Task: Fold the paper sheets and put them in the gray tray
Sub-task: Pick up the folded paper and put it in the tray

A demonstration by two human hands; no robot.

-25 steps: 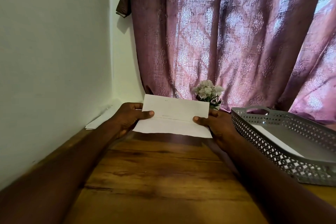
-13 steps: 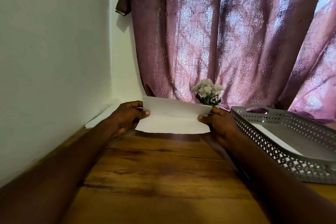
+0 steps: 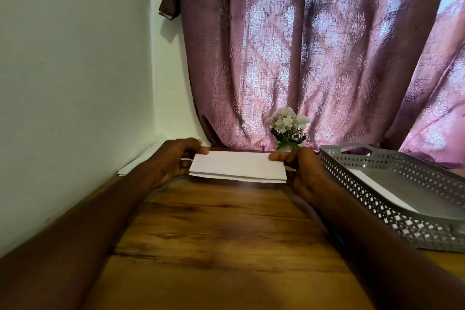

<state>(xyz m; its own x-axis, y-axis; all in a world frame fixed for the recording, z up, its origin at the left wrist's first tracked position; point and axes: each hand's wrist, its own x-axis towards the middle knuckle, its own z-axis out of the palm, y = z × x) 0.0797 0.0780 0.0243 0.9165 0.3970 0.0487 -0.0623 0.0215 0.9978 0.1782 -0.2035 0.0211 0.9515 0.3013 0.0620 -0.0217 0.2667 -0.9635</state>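
The folded white paper sheet point(image 3: 237, 166) is held above the wooden table point(image 3: 214, 234), left of the gray perforated tray point(image 3: 382, 199). The left hand point(image 3: 173, 161) and right hand point(image 3: 302, 171) pinch its two ends. Its layers look uneven — a loose pinch could let the fold open before the tray.

There are no words, numbers or signs to read here. The folded paper point(image 3: 237, 166) is plain white, with no writing on the side that shows. The gray tray point(image 3: 392, 184) has only a pattern of little holes on its wall, and no label. The curtain point(image 3: 314, 58) has a leafy pattern but no letters.
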